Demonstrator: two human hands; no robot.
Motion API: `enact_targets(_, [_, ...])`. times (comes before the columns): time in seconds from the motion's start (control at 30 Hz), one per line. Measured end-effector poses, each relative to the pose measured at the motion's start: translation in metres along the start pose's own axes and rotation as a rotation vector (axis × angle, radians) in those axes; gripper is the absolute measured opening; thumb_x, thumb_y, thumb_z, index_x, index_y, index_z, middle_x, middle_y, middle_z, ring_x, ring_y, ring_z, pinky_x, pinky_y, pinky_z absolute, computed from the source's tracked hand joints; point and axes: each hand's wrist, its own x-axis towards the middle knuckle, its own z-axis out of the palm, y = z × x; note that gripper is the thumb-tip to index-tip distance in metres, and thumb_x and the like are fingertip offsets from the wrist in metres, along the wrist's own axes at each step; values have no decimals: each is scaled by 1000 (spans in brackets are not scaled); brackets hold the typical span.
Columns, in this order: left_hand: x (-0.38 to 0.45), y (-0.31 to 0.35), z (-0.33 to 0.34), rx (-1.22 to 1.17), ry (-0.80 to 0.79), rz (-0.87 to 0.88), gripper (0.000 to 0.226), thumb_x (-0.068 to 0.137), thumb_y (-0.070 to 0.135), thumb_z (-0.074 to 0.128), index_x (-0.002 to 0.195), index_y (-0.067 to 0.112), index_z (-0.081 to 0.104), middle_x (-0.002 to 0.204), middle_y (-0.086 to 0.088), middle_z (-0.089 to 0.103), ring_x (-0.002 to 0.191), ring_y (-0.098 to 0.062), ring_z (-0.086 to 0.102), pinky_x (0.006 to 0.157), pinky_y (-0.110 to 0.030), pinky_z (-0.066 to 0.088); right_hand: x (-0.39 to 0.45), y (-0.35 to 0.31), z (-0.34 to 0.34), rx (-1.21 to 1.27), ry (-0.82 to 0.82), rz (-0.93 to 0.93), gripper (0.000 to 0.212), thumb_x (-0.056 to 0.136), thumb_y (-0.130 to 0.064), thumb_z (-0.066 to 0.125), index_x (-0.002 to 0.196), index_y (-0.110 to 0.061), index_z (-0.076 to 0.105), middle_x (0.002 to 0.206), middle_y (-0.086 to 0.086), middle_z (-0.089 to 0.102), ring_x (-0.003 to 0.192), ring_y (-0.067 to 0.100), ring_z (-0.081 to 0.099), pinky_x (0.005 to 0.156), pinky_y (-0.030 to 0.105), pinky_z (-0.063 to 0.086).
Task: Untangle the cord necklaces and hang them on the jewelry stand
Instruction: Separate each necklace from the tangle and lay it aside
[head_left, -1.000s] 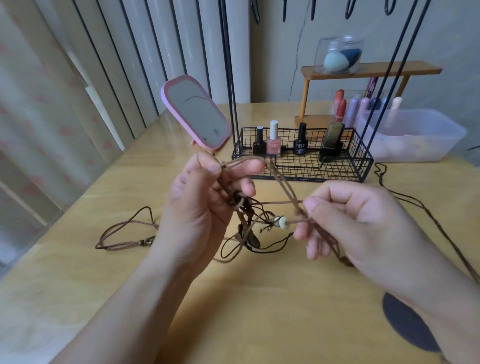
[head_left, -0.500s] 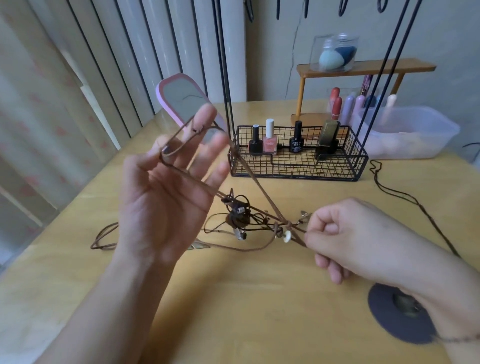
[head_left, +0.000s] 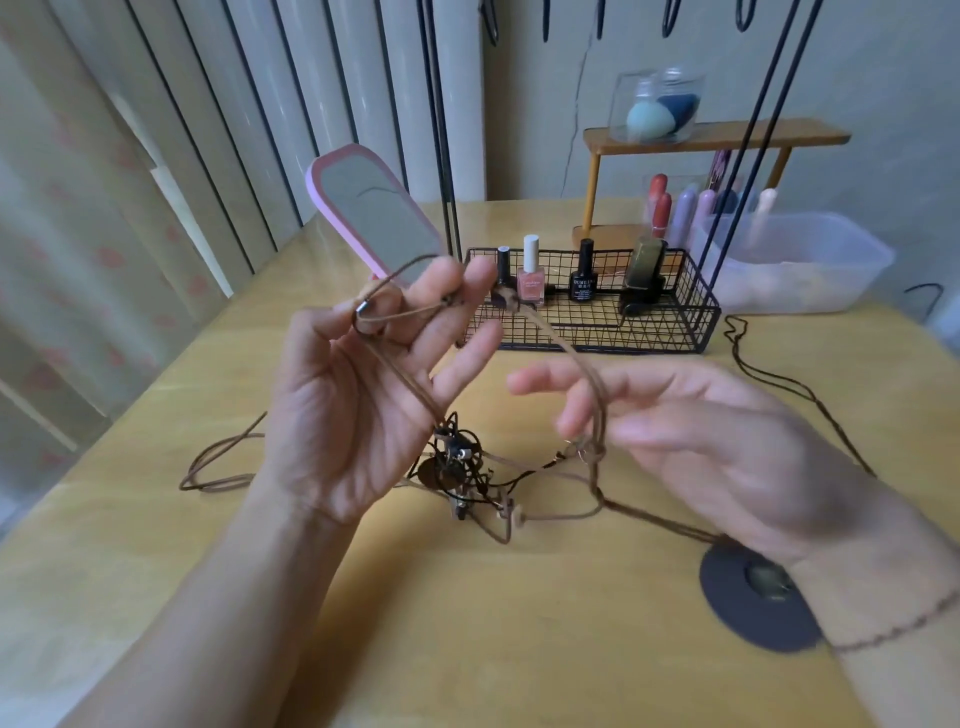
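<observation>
Right hand (head_left: 691, 441) is blurring; jewelry stand (head_left: 748, 156) rods are running off at twelve o'clock; the knot (head_left: 457, 462) is staying unreadable.

**One head-worn view, looking forward and down**

A single wide-angle camera sits on the person's head, facing forward and down across the wooden table (head_left: 519, 649) toward the wall. Both hands fill the near middle; the wire basket (head_left: 696, 322) lies farther back. Edges bend, probably from the lens. No second view shares the scene.
</observation>
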Motion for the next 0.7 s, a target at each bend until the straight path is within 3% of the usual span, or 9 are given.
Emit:
enact_targets(0.07, [2,-1,-2,126,95,7,30,91,22,39,72,15,62,100,-6,73,107,-25,68,81,-42,58,-1,-12,-6,11,12,-67,14,89,-22,61,83,-18,73,105,10,74,117,27,63,102,48,41])
enact_targets(0.13, [6,-5,0,436,290,43,37,98,21,32,72,20,60,86,0,68,72,-16,67,51,-25,50,3,-24,-7,50,56,-74,17,93,-30,60,85,-18,69,71,6,67,80,31,69,85,49,53])
enact_targets(0.17, [7,-9,-1,622,363,74,34,101,19,33,76,20,56,83,0,65,61,-15,60,45,-22,43,6,-31,-4,111,69,-60,18,94,-30,57,86,-17,67,60,3,56,61,27,62,74,47,56])
enact_targets(0.27, [5,-28,-5,1064,417,249,12,99,18,52,88,22,51,88,4,60,66,-13,58,52,-26,45,19,-50,7,357,151,-36,21,95,-26,47,87,-15,62,52,-3,32,45,15,33,52,32,46])
enact_targets(0.33, [-4,-39,-3,1301,372,460,8,94,26,56,100,26,51,100,8,59,88,-13,61,73,-30,50,29,-60,12,488,220,-19,22,97,-26,44,86,-13,59,52,-4,25,45,13,24,46,26,37])
enact_targets(0.37, [-9,-42,1,1405,308,579,12,93,27,55,104,24,51,103,6,58,97,-16,59,82,-32,48,33,-63,14,531,252,-13,23,100,-25,42,86,-13,58,52,-5,24,45,11,23,45,25,33])
enact_targets(0.43, [-18,-45,10,1498,80,694,16,94,26,52,102,12,55,101,-2,59,99,-25,58,87,-35,44,41,-68,15,585,313,-1,25,104,-24,40,88,-14,56,50,-6,24,43,10,21,44,23,27])
enact_targets(0.53, [-22,-51,19,1457,-113,523,22,92,30,59,101,10,61,93,3,65,92,-18,61,84,-28,45,48,-73,15,661,389,-16,27,106,-25,39,88,-15,57,48,-6,26,42,9,21,42,22,26])
enact_targets(0.7, [-18,-52,10,1407,-84,424,11,90,21,68,98,16,64,83,6,68,77,-13,65,75,-24,50,56,-84,11,793,505,-76,30,107,-24,39,85,-15,57,45,-6,27,39,9,22,42,18,27])
